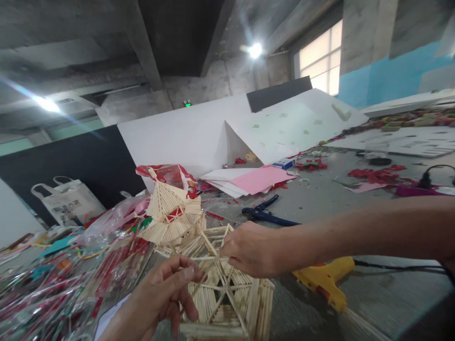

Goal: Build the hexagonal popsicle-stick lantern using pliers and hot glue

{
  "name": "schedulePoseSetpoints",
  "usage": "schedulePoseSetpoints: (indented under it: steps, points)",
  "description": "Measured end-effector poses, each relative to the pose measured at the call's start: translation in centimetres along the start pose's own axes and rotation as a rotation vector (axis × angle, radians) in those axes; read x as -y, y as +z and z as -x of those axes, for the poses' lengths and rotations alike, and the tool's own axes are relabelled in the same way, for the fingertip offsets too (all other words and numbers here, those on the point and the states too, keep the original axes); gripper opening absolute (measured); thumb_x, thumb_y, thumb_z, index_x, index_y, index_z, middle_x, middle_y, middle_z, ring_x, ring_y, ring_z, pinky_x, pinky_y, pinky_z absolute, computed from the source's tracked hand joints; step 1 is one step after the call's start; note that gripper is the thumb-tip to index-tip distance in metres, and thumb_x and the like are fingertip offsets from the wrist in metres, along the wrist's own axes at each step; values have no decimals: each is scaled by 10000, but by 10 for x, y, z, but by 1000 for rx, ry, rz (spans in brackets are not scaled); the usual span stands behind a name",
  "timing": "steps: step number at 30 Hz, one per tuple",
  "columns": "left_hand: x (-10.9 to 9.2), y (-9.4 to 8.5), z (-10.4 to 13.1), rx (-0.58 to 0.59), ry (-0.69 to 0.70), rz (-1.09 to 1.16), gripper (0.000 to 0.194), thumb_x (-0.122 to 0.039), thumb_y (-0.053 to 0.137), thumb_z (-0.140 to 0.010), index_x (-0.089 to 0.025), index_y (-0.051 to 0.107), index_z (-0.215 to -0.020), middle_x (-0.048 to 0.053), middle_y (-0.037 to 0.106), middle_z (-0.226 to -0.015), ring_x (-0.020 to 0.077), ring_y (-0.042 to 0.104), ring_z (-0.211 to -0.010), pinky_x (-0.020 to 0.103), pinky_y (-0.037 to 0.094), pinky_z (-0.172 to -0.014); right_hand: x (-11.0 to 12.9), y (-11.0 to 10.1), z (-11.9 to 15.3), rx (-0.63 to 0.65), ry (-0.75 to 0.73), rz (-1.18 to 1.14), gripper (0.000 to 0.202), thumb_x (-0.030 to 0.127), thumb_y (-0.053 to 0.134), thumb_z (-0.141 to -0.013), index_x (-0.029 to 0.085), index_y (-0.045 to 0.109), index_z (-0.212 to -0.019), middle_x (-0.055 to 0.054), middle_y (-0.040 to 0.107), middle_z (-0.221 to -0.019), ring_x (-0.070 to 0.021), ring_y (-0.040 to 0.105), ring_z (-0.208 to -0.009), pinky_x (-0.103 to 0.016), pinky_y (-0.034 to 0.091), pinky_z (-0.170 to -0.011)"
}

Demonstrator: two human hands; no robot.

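A model framework of pale wooden sticks (245, 308) sits low in the middle of the head view. Its ribs meet at a hub, and sticks laid side by side form its panels. My right hand (250, 248) reaches in from the right, fingers closed in a pinch at a wooden stick of the upper frame. On the left side of the framework is my left hand (167, 291), its fingers curled with thumb and index close together; whatever they hold is too small to make out. Behind them stands a stick-built roof-like piece (172, 208) with a pointed top.
A yellow glue gun (325, 282) with a black cord lies under my right forearm. Beyond it are blue-handled cutters (265, 210) and pink paper (263, 179). Plastic-wrapped sticks (113, 265) cover the left, near a white tote bag (71, 201). White boards (185, 135) stand behind.
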State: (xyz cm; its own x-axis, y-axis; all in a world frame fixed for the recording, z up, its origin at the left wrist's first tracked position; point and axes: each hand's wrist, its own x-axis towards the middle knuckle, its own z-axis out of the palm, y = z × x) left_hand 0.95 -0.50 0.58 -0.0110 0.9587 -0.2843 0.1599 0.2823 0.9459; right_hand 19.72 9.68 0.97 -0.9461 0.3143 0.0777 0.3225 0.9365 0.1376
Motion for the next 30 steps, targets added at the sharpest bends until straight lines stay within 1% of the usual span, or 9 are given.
schedulePoseSetpoints:
  steps: [2, 4, 6, 9, 11, 14, 22, 25, 30]
  points:
    - [0, 0, -1, -3, -1, -2, 272, -412, 587, -754, -164, 523, -846, 3, 570, -720, 75, 553, -481, 132, 351, -342, 0, -1, 0, 32, -7, -13, 198, 165, 473, -800, 135, 669, -812, -84, 666, -765, -134, 575, -660, -233, 340, -545]
    - [0, 0, 0, -4, -6, 3, 280, -420, 594, -746, -167, 525, -845, -7, 556, -686, 76, 549, -476, 133, 348, -341, 1, -3, 0, 41, -7, -16, 201, 162, 469, -801, 131, 667, -821, -89, 669, -788, -147, 589, -691, -242, 349, -550]
    - [-1, 1, 1, -6, -6, 6, 280, -418, 599, -743, -168, 524, -845, 2, 573, -742, 73, 551, -487, 136, 351, -348, 2, -5, 0, 53, -8, -12, 199, 158, 471, -800, 129, 664, -838, -92, 672, -816, -163, 601, -728, -249, 355, -556]
    - [-2, 3, 2, -19, 8, 0, 280, -416, 598, -741, -165, 525, -842, 30, 592, -895, 63, 555, -497, 139, 353, -351, 2, -6, 0, 84, 8, -13, 208, 166, 465, -808, 129, 661, -866, -95, 673, -846, -178, 608, -760, -253, 357, -564]
    - [-2, 3, 2, -21, 12, -7, 288, -424, 597, -738, -163, 529, -840, 36, 592, -921, 59, 550, -491, 139, 350, -346, 2, -6, 0, 73, 10, -20, 211, 176, 463, -811, 127, 661, -863, -99, 671, -835, -176, 609, -757, -254, 360, -569]
    - [-1, 2, 1, -13, 3, -11, 294, -427, 598, -737, -163, 528, -848, 29, 598, -873, 55, 536, -472, 138, 348, -340, 2, -7, 0, 59, 2, -21, 207, 172, 467, -804, 124, 661, -858, -103, 670, -825, -168, 606, -742, -253, 363, -568]
    - [-1, 2, 2, -15, -4, 1, 297, -423, 610, -734, -165, 526, -856, -4, 572, -681, 82, 547, -482, 140, 347, -349, 5, -11, 0, 123, 26, 3, 212, 159, 480, -799, 123, 664, -898, -107, 674, -866, -182, 614, -791, -259, 382, -576]
    - [-1, 3, 2, -11, -8, 16, 294, -424, 616, -730, -168, 525, -844, 3, 584, -711, 76, 545, -476, 139, 341, -344, 5, -10, 0, 112, 16, 1, 209, 160, 484, -795, 121, 664, -895, -105, 674, -860, -183, 614, -779, -263, 382, -573]
    - [1, 1, -1, -18, -1, 16, 305, -433, 622, -717, -167, 530, -836, 33, 608, -867, 64, 550, -470, 140, 340, -328, 5, -11, 1, 113, 35, -32, 233, 184, 464, -815, 112, 667, -905, -122, 672, -879, -195, 615, -799, -275, 385, -590]
